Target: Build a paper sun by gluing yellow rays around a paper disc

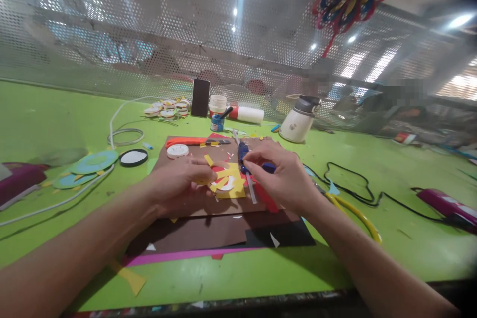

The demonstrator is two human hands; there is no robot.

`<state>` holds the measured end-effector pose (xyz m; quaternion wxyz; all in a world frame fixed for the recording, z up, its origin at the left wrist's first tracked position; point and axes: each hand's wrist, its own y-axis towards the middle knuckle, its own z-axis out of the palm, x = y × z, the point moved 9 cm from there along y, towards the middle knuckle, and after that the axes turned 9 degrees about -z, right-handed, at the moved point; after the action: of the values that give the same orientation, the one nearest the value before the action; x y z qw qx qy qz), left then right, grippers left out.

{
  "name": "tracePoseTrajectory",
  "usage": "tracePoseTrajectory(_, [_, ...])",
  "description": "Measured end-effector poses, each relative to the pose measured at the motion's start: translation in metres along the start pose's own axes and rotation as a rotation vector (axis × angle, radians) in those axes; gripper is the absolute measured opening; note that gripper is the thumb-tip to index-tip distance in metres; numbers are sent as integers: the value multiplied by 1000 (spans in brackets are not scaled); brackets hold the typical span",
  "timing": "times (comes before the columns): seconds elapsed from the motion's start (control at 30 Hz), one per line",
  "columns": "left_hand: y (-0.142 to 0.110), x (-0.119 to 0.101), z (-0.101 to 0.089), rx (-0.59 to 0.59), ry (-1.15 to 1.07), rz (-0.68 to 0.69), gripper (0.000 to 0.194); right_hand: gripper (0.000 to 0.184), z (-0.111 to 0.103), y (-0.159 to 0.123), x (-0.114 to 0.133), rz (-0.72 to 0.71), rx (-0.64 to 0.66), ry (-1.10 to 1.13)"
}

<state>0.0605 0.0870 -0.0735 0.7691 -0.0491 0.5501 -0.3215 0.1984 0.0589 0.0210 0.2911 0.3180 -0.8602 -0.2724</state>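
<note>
My left hand [182,179] is closed round the edge of a small paper craft piece [223,184], white and red with yellow strips, over a yellow paper square [238,190]. My right hand [283,171] is pinched, thumb and forefinger together, in front of a blue glue gun [243,151]. Whether those fingertips hold a small bit or touch the gun cannot be made out. A translucent glue stick [252,190] projects from the gun toward me. Beneath lies a brown board [179,203] with red paper [265,196] under my right hand.
An orange cutter knife [186,142] and a white lid [178,151] lie on the board. Behind stand a phone [200,98], a blue jar [217,123] and a white bottle [297,120]. Yellow-handled scissors [359,216] and a black cord [350,190] are at right, blue paper discs [95,162] at left.
</note>
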Motion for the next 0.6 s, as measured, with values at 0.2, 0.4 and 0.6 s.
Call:
tracePoseTrajectory(0.2, [-1,3,5,29,157,-43,3,13,20,-5,-15,146,222,150])
tracePoseTrajectory(0.4, [-1,5,6,31,173,-41,7,10,11,-3,-9,138,104,192])
tracePoseTrajectory(0.6, [0,6,2,-16,215,-41,7,8,22,-8,33,-138,195,65])
